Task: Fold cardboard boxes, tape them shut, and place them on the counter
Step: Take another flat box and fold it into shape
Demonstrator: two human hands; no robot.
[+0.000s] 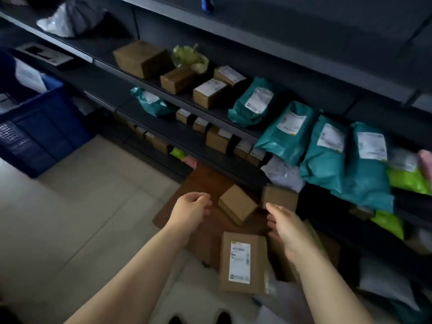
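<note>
Just left of the small cardboard box [237,204] on the brown board [210,232], the left hand [191,210] hovers loosely curled, empty; just right, the right hand [288,229] reaches, fingers relaxed, empty.

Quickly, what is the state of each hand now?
Left hand: open, fingers loosely curled, holding nothing.
Right hand: open, holding nothing.

Dark shelving [177,136]: labelled teal mailer bags [325,155] in a row along its middle shelf at right, a lime-green bag [406,181] beside them, a grey-white bag [58,22] on its upper-left shelf, and a blue plastic crate [39,127] on the pale tiled floor [77,206] to its left.
</note>
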